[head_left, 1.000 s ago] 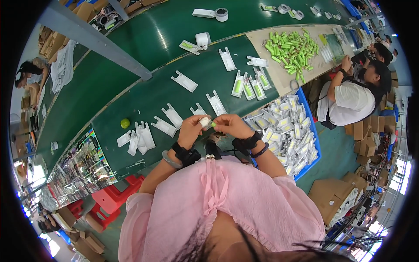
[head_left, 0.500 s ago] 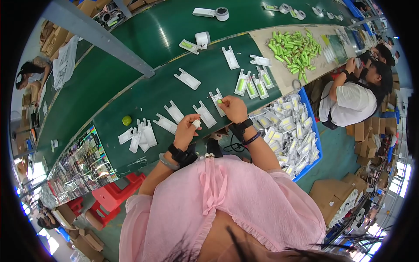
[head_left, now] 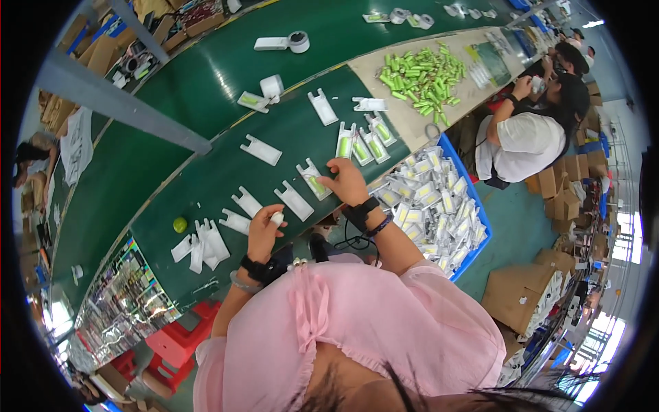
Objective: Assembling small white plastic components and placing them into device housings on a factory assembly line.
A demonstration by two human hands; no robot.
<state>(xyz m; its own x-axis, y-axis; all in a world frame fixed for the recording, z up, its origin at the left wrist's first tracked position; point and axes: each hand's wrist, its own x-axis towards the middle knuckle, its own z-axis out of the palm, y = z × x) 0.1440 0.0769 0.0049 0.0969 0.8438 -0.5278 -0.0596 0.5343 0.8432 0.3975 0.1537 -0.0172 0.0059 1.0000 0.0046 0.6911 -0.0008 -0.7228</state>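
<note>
My left hand (head_left: 263, 231) is closed round a small white object (head_left: 276, 218), too small to name, above the table's near edge. My right hand (head_left: 347, 182) is over a white plastic casing (head_left: 308, 167) with a green cylindrical battery (head_left: 316, 185) lying in it. Its thumb reaches to the battery, with the fingertips apart from the thumb. Between the hands lies a white casing (head_left: 294, 200) with no battery in it. Just beyond my right hand several casings hold green batteries, one a filled casing (head_left: 344, 142).
A heap of green batteries (head_left: 422, 79) lies on a beige board at the far right. A blue bin (head_left: 486, 230) full of white casings stands right of me. More casings and a green round fruit (head_left: 180, 224) are at left. A grey post (head_left: 130, 103) rises beyond; a co-worker (head_left: 525, 130) sits at right.
My right hand's thumb and fingers, earlier pinched at the green battery, have parted, and the battery now lies in the casing. My left hand keeps the white object. The whole view has shifted.
</note>
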